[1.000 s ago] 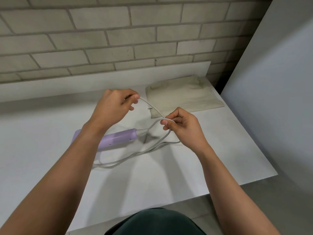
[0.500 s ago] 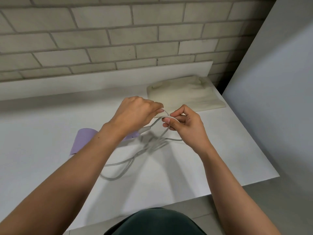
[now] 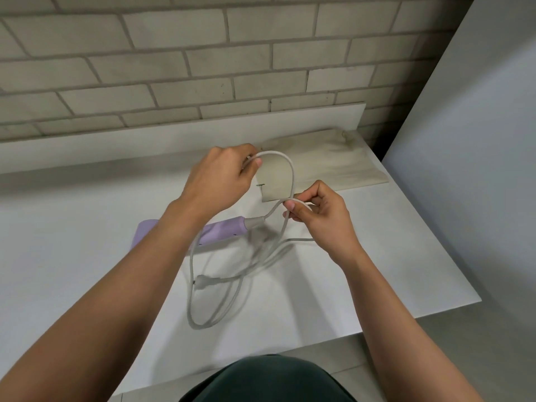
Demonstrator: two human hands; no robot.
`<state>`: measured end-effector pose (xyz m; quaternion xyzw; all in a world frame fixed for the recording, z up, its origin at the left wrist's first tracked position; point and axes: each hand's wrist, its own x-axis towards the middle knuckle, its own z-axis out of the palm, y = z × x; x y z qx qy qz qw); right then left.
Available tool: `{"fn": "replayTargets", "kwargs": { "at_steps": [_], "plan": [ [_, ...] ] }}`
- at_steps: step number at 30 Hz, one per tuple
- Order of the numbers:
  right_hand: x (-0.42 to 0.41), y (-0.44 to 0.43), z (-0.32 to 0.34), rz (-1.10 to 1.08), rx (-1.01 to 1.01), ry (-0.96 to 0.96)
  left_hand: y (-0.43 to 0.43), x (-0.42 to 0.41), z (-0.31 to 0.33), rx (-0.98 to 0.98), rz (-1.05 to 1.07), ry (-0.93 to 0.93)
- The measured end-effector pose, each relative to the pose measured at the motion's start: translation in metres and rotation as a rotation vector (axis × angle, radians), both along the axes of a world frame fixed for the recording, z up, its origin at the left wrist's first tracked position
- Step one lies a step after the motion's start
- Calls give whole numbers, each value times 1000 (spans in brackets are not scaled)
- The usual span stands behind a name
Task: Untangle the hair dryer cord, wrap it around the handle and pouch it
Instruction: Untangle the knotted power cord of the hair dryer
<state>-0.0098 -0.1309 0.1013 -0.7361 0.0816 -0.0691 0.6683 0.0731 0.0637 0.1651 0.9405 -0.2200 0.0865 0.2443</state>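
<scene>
The left hand [image 3: 220, 175] has pulled away from the right hand [image 3: 319, 219], both pinching the cord [image 3: 292, 175], so a big loop opens (still tangled near the hair dryer [image 3: 223, 230]).

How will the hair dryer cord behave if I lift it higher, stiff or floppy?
Likely floppy with some spring: the cord arches between the left hand and right hand, yet lies in slack loops on the table. Its free plug would probably swing and drag. Smooth-looking, it may slip in a light grip.
</scene>
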Motion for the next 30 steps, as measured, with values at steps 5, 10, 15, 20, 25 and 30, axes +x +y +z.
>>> {"fn": "replayTargets", "kwargs": {
  "at_steps": [5,10,15,20,25,30],
  "plan": [
    [-3,-4,2,52,-64,-26,-4,3,6,223,-306,-229],
    [-1,-11,5,114,-156,-54,-21,11,2,453,-535,-324],
    [-2,-8,-2,40,-192,-13,-19,10,-1,309,-407,-591],
    [-3,-6,-10,16,-185,42,-14,-1,16,-1,-17,-598],
    [-1,-11,-4,44,-260,31,0,8,15,81,64,-372],
    [-4,-14,-3,144,-286,13,2,14,10,295,-270,-329]
  ]
}}
